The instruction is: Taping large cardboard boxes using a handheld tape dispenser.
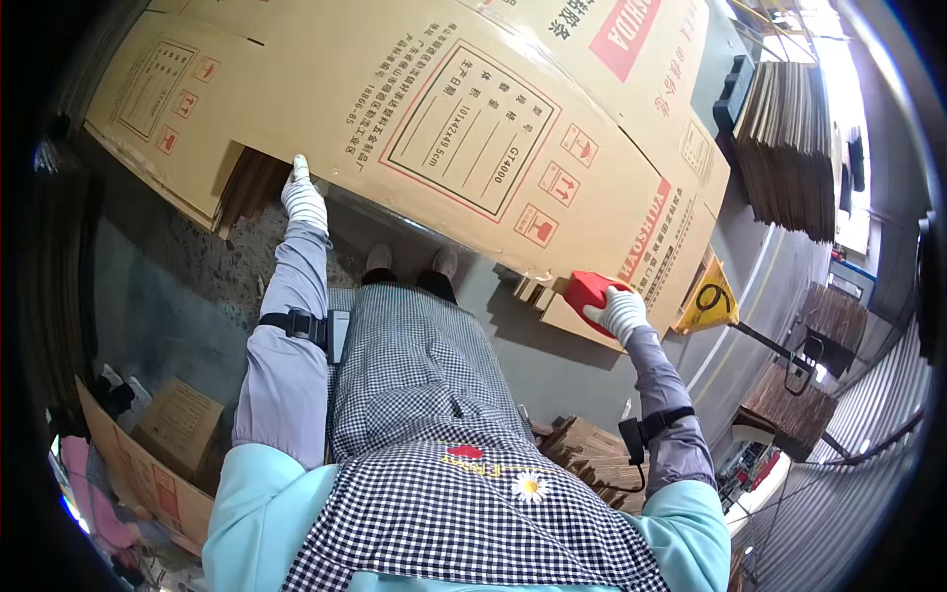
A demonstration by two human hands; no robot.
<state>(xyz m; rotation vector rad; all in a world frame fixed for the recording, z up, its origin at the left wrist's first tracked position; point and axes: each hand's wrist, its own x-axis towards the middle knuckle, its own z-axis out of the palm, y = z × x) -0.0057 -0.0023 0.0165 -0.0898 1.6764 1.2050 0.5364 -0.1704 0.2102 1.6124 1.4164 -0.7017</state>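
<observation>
A large flat brown cardboard sheet [326,109], printed with panels and red symbols, lies before me on a stack of similar sheets. My left hand [304,197], in a white glove, grips its near edge beside a cut-out slot. One digit rests on top; the other fingers are mostly hidden. Near the sheet's right corner, my gloved right hand [621,314] is closed around a red, wedge-shaped hand tool [586,292]. The tool sits against the cardboard's near edge. Its underside is hidden, so I cannot tell its exact kind.
A yellow triangular sign [712,298] on a dark pole stands just right of my right hand. Stacked cardboard [786,148] rises at the far right. Behind my left arm are an open carton [178,424] and another person in pink [94,493]. More sheets [587,454] lie beside my apron.
</observation>
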